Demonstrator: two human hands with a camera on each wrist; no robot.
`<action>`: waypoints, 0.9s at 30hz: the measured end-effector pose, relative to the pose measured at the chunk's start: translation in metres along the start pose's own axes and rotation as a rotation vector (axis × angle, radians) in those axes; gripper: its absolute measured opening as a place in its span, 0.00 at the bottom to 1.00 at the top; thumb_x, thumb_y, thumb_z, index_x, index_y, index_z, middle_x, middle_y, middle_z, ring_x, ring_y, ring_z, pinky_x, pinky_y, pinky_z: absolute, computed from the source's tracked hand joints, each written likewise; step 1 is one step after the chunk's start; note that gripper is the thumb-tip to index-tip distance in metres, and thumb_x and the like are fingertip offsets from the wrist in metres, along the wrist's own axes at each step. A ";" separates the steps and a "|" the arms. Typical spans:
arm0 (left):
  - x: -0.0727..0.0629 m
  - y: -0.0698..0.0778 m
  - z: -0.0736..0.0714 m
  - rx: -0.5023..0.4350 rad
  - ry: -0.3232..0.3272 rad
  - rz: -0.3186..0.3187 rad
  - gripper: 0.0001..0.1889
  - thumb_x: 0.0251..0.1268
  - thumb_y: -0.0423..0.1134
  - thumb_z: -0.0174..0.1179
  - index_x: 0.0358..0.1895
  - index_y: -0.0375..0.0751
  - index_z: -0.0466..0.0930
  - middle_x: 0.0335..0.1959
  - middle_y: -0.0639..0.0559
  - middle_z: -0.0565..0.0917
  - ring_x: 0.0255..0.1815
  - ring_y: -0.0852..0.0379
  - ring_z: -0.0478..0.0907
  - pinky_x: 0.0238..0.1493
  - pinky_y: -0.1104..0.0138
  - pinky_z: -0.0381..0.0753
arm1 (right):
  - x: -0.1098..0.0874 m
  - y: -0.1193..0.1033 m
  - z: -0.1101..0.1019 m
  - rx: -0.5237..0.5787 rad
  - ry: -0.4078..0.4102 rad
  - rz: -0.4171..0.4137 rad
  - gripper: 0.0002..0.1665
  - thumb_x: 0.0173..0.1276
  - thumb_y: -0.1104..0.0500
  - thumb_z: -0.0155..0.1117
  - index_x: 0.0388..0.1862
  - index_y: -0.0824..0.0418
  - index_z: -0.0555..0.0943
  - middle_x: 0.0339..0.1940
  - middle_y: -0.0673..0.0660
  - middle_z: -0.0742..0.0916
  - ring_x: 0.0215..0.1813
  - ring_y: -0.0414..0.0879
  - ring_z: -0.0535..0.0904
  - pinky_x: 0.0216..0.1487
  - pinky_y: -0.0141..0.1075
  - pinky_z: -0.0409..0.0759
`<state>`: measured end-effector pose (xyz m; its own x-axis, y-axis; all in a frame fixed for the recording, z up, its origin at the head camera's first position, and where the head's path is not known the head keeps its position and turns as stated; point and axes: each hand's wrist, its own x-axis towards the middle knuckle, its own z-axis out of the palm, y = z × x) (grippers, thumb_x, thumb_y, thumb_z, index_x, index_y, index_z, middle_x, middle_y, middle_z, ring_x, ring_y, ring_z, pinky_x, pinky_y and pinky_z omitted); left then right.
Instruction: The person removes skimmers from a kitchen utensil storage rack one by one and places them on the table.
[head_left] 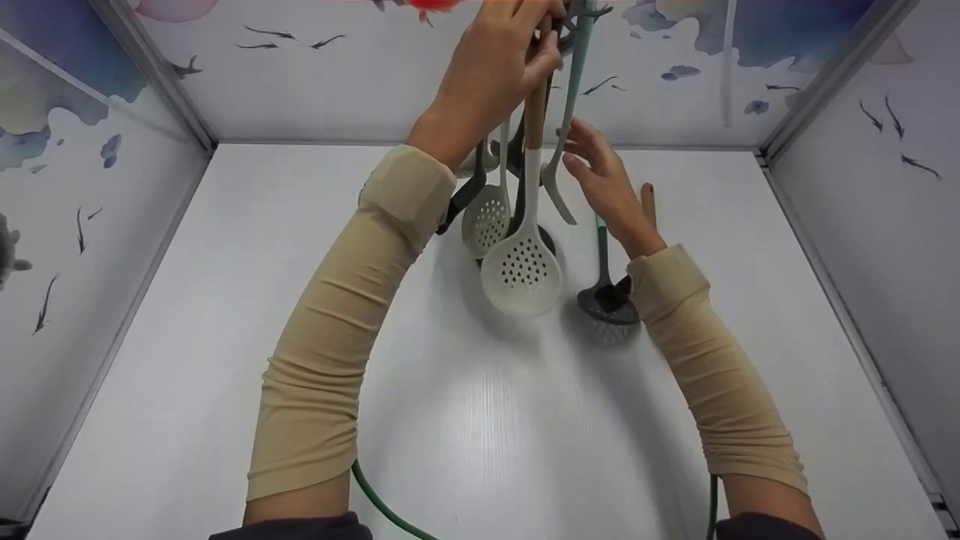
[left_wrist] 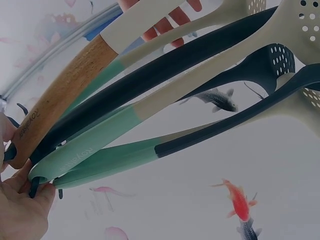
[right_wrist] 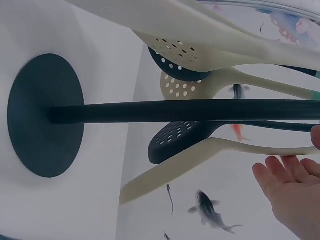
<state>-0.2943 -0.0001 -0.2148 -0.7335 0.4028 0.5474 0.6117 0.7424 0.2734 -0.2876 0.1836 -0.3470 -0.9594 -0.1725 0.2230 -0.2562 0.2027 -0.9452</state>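
Note:
My left hand [head_left: 495, 71] is at the top of a hanging rack and pinches the wooden handle end of a white skimmer [head_left: 521, 274], by the dark hook. Behind it, more utensils with mint handles [left_wrist: 105, 145] hang close together. My right hand [head_left: 607, 176] is lower down beside a cream turner [right_wrist: 170, 172] with a mint handle. Its fingers look loosely extended, with fingertips by the turner's shaft in the right wrist view. A cream slotted spoon [head_left: 487, 221] hangs left of the skimmer. The rack's dark pole [right_wrist: 190, 111] rises from a round base [right_wrist: 30, 115].
On the white table [head_left: 480, 435], right of the rack, lies a dark utensil [head_left: 609, 304] with a mint handle. A wooden handle [head_left: 649, 201] shows behind my right wrist. Panels printed with fish [left_wrist: 240, 200] enclose the table. A green cable [head_left: 382, 506] runs along the front.

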 end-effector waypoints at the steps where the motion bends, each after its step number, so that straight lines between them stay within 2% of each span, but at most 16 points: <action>1: 0.000 0.000 0.000 0.000 -0.001 -0.001 0.17 0.71 0.43 0.41 0.57 0.45 0.72 0.53 0.48 0.73 0.55 0.59 0.67 0.56 0.81 0.67 | -0.001 0.002 0.000 0.013 0.010 -0.007 0.29 0.72 0.61 0.49 0.71 0.60 0.59 0.66 0.59 0.70 0.67 0.48 0.65 0.70 0.40 0.61; 6: 0.000 0.000 0.000 0.000 0.000 -0.001 0.17 0.71 0.43 0.40 0.57 0.45 0.72 0.52 0.48 0.73 0.55 0.59 0.67 0.56 0.81 0.67 | -0.006 0.014 -0.001 0.091 0.016 -0.042 0.20 0.72 0.61 0.49 0.61 0.66 0.71 0.49 0.59 0.81 0.55 0.50 0.75 0.63 0.39 0.70; 10: 0.000 0.000 0.001 0.003 -0.004 0.001 0.17 0.71 0.43 0.41 0.57 0.45 0.71 0.53 0.48 0.73 0.56 0.59 0.67 0.58 0.81 0.66 | -0.011 0.021 -0.002 0.161 -0.010 -0.070 0.17 0.71 0.61 0.51 0.55 0.67 0.75 0.40 0.55 0.83 0.47 0.48 0.79 0.54 0.36 0.77; 14: 0.000 0.001 0.001 0.003 -0.003 -0.002 0.17 0.71 0.43 0.41 0.58 0.45 0.72 0.54 0.48 0.73 0.57 0.58 0.66 0.60 0.80 0.65 | -0.017 0.019 -0.003 0.185 0.018 -0.068 0.15 0.70 0.64 0.52 0.53 0.69 0.76 0.40 0.59 0.82 0.44 0.47 0.79 0.51 0.34 0.78; 21: 0.000 0.001 0.002 -0.005 0.011 0.007 0.17 0.72 0.43 0.41 0.57 0.45 0.72 0.54 0.48 0.73 0.57 0.58 0.67 0.60 0.80 0.65 | -0.028 -0.002 -0.002 0.130 0.065 -0.046 0.13 0.69 0.65 0.53 0.50 0.69 0.77 0.37 0.56 0.82 0.41 0.47 0.79 0.49 0.33 0.78; 27: 0.000 0.001 0.001 -0.003 0.012 0.013 0.16 0.72 0.43 0.41 0.57 0.45 0.72 0.54 0.48 0.73 0.57 0.58 0.67 0.60 0.80 0.65 | -0.030 -0.007 -0.002 0.110 0.078 -0.028 0.13 0.69 0.65 0.53 0.50 0.69 0.77 0.39 0.61 0.82 0.41 0.47 0.79 0.49 0.33 0.78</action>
<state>-0.2939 0.0010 -0.2155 -0.7221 0.4061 0.5601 0.6219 0.7358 0.2682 -0.2576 0.1895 -0.3468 -0.9593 -0.1008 0.2637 -0.2728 0.0911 -0.9578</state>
